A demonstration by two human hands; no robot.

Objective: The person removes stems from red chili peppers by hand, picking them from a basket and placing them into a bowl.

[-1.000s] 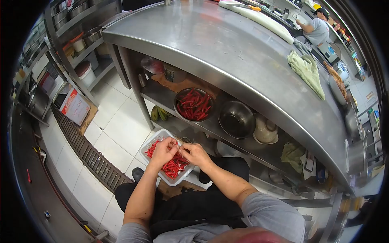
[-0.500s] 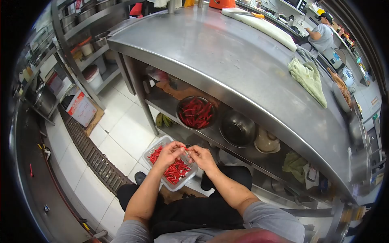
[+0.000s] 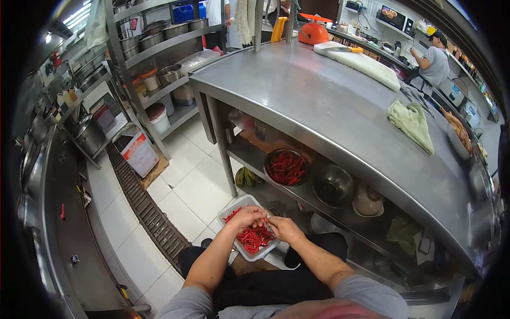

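Note:
A white plastic basket [image 3: 264, 254] of red chilies [image 3: 254, 238] stands low in front of my knees. Over it my left hand [image 3: 248, 217] pinches a red chili [image 3: 265, 218] at its fingertips. My right hand [image 3: 286, 228] meets it there, its fingers closed at the chili's end; whatever it grips is too small to make out. On the shelf under the steel counter, a metal bowl [image 3: 267, 171] holds larger red chilies [image 3: 287, 167]. Beside it stands a dark metal bowl [image 3: 333, 186].
The steel counter [image 3: 276, 80] carries a white board [image 3: 361, 64] with a knife, a green cloth [image 3: 410, 125] and an orange scale [image 3: 313, 33]. Green bananas [image 3: 248, 177] lie below the shelf. A co-worker [image 3: 435, 63] stands far right. A floor grate [image 3: 146, 207] runs at left.
The view has tilted up and turned left, so the basket and counter sit farther right in it. My hands stay together above the basket, with small finger movements.

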